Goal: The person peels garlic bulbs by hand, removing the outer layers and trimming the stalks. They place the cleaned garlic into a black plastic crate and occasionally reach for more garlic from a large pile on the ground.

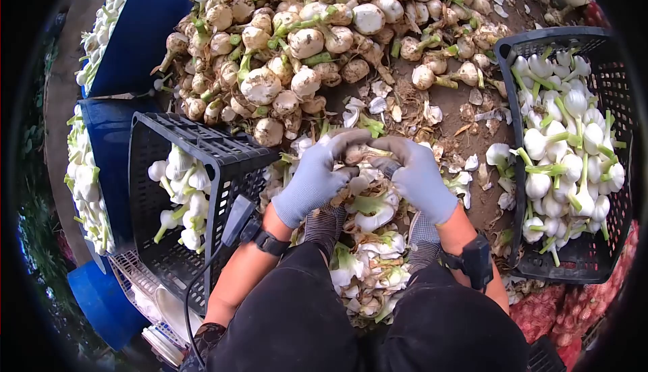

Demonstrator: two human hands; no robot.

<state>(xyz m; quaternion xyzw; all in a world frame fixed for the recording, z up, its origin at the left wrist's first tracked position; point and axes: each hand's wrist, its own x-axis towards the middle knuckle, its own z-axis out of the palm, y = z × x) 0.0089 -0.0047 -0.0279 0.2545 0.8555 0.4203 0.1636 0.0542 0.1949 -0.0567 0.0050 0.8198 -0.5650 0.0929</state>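
Observation:
In grey-white gloves with dirty fingertips, my left hand (312,178) and my right hand (417,178) meet low over the ground in front of my knees. Fingers of both are curled inward around a garlic bulb (364,155), which they mostly cover. Loose garlic skins and leaf peelings (372,264) lie beneath the hands and between my shoes. Just beyond is a large heap of soil-stained garlic bulbs (290,41) with cut green stems.
Left of me stands a black crate (172,126) with some peeled white garlic; a fuller black crate (506,136) is at right. Blue containers (111,163) heaped with garlic line the far left. Red mesh sacks (574,311) lie at lower right.

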